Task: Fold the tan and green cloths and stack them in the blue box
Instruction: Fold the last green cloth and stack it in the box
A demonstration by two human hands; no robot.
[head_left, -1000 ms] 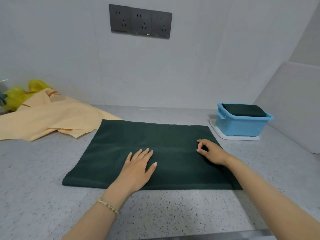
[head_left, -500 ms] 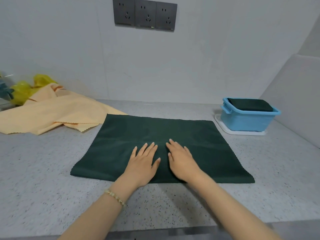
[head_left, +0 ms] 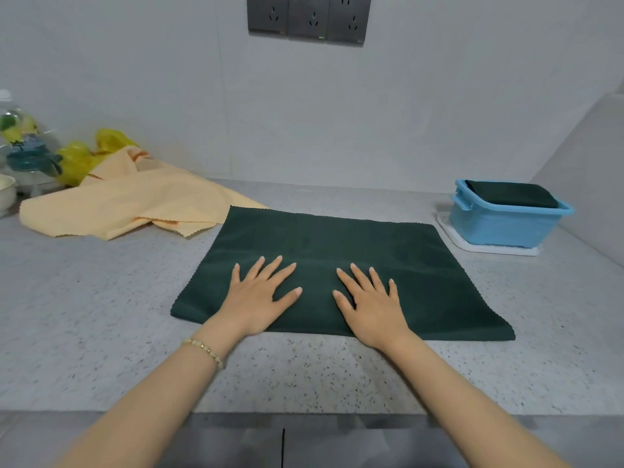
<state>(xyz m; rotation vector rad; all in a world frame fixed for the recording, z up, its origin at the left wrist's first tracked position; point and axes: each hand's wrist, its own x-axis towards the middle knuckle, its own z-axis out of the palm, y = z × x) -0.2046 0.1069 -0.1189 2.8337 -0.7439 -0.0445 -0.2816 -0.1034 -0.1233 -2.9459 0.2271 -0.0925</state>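
Observation:
A dark green cloth (head_left: 341, 244) lies flat on the speckled counter, folded into a wide rectangle. My left hand (head_left: 260, 295) and my right hand (head_left: 371, 302) both rest palm down on its near half, fingers spread, a short gap between them. A crumpled tan cloth (head_left: 128, 204) lies at the back left, its edge touching the green cloth's far left corner. The blue box (head_left: 499, 224) stands at the back right on a white tray, with a folded dark green cloth (head_left: 510, 194) inside it.
A yellow bag (head_left: 84, 157) and a clear bottle (head_left: 20, 140) sit against the wall at far left. Wall sockets (head_left: 309, 16) are above. The right wall panel (head_left: 594, 184) closes in behind the box. The counter's front edge (head_left: 304, 415) runs below my forearms.
My right hand slid from the cloth's right part to the middle beside my left hand, then both moved slightly apart. The view shifted downward and closer.

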